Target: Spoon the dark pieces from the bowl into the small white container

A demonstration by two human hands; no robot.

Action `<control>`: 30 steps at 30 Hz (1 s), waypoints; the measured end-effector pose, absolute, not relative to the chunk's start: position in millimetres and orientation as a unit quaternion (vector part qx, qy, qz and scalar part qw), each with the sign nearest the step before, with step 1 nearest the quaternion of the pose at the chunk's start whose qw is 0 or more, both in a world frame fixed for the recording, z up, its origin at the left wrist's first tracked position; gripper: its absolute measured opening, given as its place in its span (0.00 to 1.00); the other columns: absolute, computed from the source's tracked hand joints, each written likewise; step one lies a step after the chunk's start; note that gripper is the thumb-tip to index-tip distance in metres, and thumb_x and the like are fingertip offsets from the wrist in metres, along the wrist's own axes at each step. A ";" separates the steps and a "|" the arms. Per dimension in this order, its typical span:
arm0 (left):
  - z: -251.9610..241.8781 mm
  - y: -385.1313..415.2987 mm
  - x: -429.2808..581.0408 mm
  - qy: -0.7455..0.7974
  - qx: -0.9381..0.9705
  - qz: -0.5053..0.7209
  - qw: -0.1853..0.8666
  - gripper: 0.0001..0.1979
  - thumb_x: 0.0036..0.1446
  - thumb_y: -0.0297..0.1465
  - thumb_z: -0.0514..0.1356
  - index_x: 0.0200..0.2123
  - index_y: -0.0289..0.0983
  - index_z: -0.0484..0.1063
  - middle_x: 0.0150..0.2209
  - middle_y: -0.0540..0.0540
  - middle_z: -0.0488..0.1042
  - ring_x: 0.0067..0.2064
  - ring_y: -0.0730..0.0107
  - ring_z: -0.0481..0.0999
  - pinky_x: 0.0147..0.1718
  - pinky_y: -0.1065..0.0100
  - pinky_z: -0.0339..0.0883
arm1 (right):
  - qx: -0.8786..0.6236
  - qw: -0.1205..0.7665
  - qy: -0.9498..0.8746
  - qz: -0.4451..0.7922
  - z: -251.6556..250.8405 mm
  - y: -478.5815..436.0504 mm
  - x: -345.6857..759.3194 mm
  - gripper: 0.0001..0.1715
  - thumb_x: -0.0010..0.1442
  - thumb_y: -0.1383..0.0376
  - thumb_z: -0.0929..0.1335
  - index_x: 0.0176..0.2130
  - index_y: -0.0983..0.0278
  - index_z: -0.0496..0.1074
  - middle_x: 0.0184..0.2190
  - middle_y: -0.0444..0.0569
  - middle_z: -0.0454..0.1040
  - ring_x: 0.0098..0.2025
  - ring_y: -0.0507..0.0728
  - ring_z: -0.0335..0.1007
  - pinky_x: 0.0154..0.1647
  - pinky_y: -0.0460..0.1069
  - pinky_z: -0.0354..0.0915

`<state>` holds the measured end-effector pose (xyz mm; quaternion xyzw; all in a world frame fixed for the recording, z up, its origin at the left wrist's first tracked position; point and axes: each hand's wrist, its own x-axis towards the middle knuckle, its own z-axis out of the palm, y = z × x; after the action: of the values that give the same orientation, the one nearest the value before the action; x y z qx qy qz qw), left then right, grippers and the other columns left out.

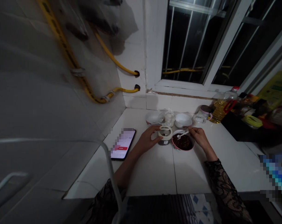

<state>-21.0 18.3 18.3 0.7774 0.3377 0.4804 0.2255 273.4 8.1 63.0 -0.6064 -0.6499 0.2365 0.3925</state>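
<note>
My left hand [147, 138] is closed around a small clear seasoning jar [164, 142] with a white rim, standing on the counter. Its top is open and a little dark content shows inside. Pinched in my right hand [200, 137] is a small white spoon [183, 134]. The spoon's head is over a bowl [183, 150] with a pinkish-red rim, just right of the jar. Dark red, chili-like flakes [184, 143] fill much of that bowl. Whether the spoon touches them I cannot tell.
A lit phone [127, 141] lies left of my forearm. Behind the jar stand a clear bowl [153, 117], another seasoning jar [169, 118] and a white bowl [183, 120]. An oil bottle [218, 111] and a black box [234, 127] are at right. A pale curved rail [109, 161] crosses the left foreground.
</note>
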 end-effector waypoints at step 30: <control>18.2 19.2 -21.8 0.331 0.779 0.482 0.225 0.12 0.59 0.36 0.64 0.45 0.40 0.72 0.55 0.39 0.76 0.57 0.56 0.75 0.56 0.51 0.70 | -0.624 0.451 -0.533 0.351 69.6 12.6 277.2 0.25 0.42 0.44 0.68 0.14 0.60 0.62 0.09 0.39 0.54 0.15 0.48 0.44 0.16 0.47 0.40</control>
<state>-21.8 19.2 18.2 0.7793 0.3315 0.4817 0.2253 277.2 12.6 69.6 -0.6237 -0.5330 0.3511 0.4513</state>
